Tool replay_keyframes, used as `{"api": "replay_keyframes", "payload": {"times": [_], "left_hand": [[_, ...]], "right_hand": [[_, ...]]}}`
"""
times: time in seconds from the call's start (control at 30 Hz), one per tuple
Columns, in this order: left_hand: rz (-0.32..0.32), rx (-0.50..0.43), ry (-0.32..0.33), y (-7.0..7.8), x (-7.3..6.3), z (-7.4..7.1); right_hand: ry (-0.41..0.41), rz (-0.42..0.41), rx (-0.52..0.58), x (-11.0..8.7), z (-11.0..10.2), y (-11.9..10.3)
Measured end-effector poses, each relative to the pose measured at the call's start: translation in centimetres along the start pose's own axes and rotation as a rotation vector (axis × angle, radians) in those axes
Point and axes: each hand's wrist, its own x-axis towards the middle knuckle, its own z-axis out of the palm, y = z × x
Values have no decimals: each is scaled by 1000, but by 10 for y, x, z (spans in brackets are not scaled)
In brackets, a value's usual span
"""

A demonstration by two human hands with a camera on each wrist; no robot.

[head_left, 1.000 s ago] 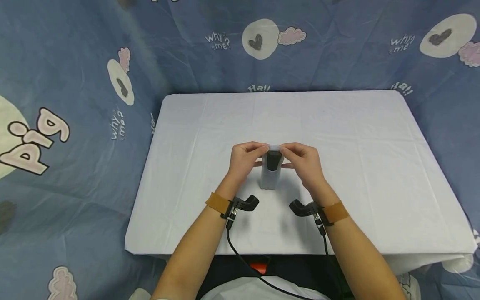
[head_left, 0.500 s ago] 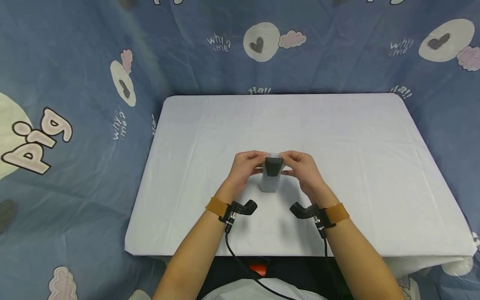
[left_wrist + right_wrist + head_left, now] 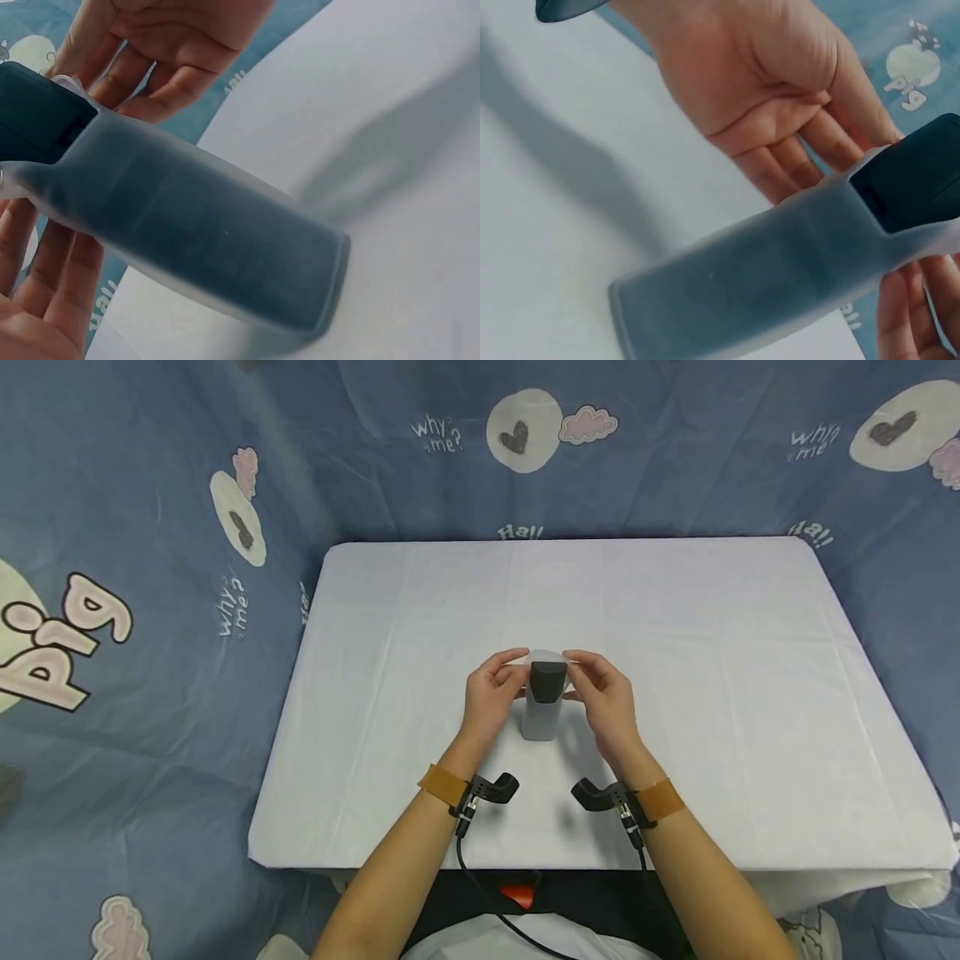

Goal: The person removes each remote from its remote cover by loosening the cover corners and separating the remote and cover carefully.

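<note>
Pinching the top of a translucent sleeve (image 3: 540,723) from opposite sides, the left hand (image 3: 489,695) and right hand (image 3: 609,702) hold it narrowly. It stands on the white table (image 3: 712,635), a dark block (image 3: 548,682) in its mouth.

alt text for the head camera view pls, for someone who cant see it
A person's left hand and right hand hold the upper sides of a cloudy grey sleeve, with a dark block showing at its top. They are near the middle of a white-covered table, with a blue printed cloth beyond it.
</note>
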Motion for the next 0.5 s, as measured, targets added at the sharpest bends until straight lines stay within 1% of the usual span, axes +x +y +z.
{"api": "replay_keyframes", "payload": {"times": [0.07, 0.13, 0.27, 0.33, 0.4, 0.5], "left_hand": [[20, -3, -16, -1, -2, -2], [49, 0, -42, -2, -5, -3], [118, 54, -88, -9, -9, -7], [135, 94, -101, -12, -12, -9], [145, 135, -109, -14, -14, -9], [148, 173, -118, -19, -15, -11]], "right_hand": [[-8, -32, -2, -2, -1, 2], [-23, -71, -33, -4, -2, 4], [-47, -175, -154, -8, -3, 11], [-43, -212, -204, -9, -3, 14], [-33, -233, -235, -9, -3, 17], [-18, -229, -277, -10, -2, 22]]}}
